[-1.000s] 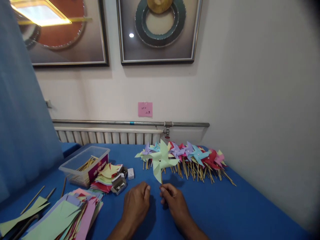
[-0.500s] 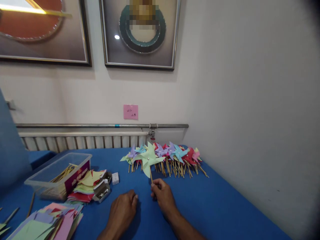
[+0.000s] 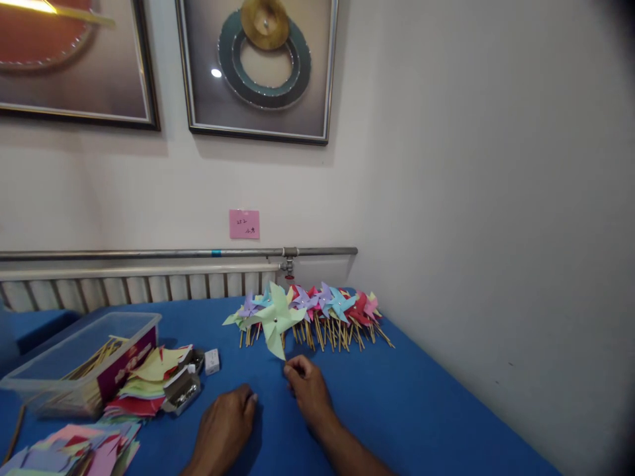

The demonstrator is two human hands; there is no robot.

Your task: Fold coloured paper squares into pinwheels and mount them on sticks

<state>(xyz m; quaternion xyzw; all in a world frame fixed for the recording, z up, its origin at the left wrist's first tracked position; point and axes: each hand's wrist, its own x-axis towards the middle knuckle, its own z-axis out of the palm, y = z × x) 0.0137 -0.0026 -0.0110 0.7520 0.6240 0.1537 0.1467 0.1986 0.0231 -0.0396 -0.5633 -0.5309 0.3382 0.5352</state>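
In my right hand (image 3: 310, 390), thumb and fingers pinch the stick of a pale green paper pinwheel (image 3: 276, 319), which stands up above the blue tabletop with a pin at its centre. Most of its stick is hidden by the fingers. My left hand (image 3: 225, 421) is low over the table with its fingers curled closed; their undersides are out of sight, so I cannot tell if anything is in them. Behind the held pinwheel lies a pile of finished pinwheels (image 3: 342, 304) in purple, blue, red, pink and green, sticks pointing toward me.
At left, a clear plastic box (image 3: 143, 320) contains thin sticks. Beside it are stacked coloured paper pieces (image 3: 143, 383), an open small box of pins (image 3: 182, 391) and a small white box (image 3: 211, 361). More cut paper (image 3: 74, 453) lies at front left. A wall borders the table's right side.
The whole view has swung slightly to the right, so everything sits further left. My right hand still holds the pinwheel, now a little lower in view. The left hand stays closed.
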